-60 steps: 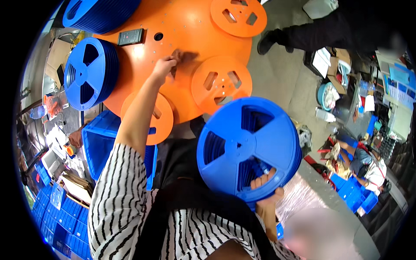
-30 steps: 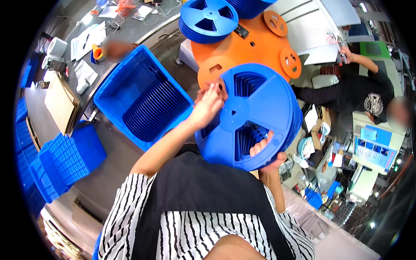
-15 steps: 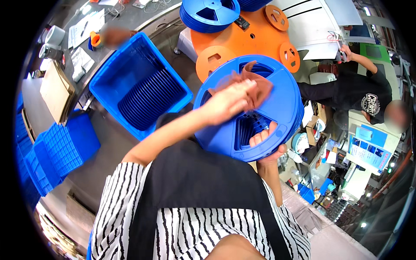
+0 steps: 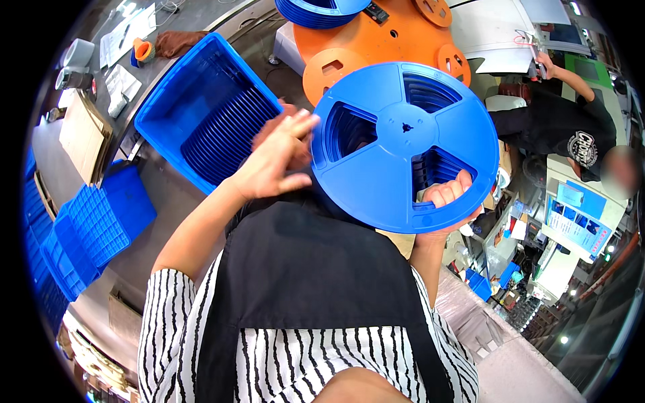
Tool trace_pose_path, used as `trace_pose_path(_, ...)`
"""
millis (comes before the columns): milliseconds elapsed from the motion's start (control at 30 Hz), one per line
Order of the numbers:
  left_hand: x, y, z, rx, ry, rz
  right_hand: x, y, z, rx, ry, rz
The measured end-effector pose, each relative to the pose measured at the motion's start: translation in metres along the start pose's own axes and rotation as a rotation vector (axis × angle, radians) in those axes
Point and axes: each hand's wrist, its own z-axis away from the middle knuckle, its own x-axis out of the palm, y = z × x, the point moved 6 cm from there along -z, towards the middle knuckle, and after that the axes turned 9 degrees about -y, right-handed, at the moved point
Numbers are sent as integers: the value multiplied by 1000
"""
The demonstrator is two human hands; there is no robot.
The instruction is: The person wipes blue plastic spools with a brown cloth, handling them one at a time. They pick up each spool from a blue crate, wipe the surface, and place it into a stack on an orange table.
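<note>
My right hand [image 4: 449, 201] grips a stack of blue plastic reels [image 4: 403, 181] by its lower right rim, fingers hooked through a cut-out of the top reel. Tilted toward me, the top reel shows its flat face, small centre hole and three large openings. At the stack's left edge is my left hand [image 4: 285, 151], blurred by motion, with a reddish-brown cloth [image 4: 267, 129] in its fingers, partly hidden behind them. A blue bin [image 4: 158, 127] left of that hand contains a row of dark blue reels [image 4: 228, 138] standing on edge.
Beyond the stack stands an orange round table [image 4: 376, 47] with orange discs and more blue reels [image 4: 322, 13]. Blue crates [image 4: 101, 225] and cardboard sheets [image 4: 84, 138] lie at left. Another brown cloth [image 4: 180, 43] rests on the bench. A co-worker [image 4: 564, 127] is at right.
My left hand and the cloth have moved off the top reel's face to its left edge. The reel stack has shifted right and toward the camera, its face now turned more to view.
</note>
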Motion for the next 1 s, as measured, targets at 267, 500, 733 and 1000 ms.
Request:
trace_pose_path(267, 14, 18, -14, 166, -74, -218, -1, 4, -5, 67, 57, -32)
trace_pose_path(500, 11, 31, -8, 215, -119, -435, -4, 6, -7, 92, 111, 71)
trace_pose_path(733, -16, 15, 36, -390, 2, 175, -10, 11, -13, 270, 426, 494)
trace_pose_path(1000, -36, -41, 135, -489, 697, 1384, -33, 22, 7, 207, 417, 317)
